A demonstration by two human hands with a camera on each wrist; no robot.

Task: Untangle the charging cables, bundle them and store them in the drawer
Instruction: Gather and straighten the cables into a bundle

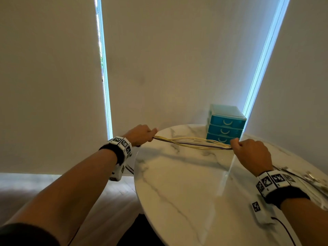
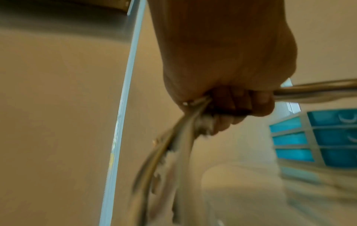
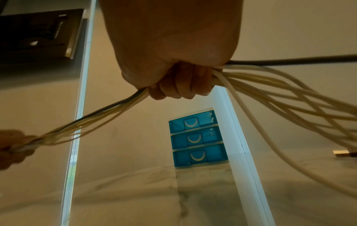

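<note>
Left hand gripping the cables beyond the table's left edge, right hand clenching them above the marble, strands spanning between, closed drawer unit sitting at the far rim.

In the left wrist view, the cables hanging below the left hand smear into blur, connectors unreadable; right of the right hand, the strands run off the picture's edge; inside both fists the cables are hidden.

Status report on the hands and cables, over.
Left hand and right hand both grip cables, stretched above table. Drawers all closed. Nothing blocking.
</note>
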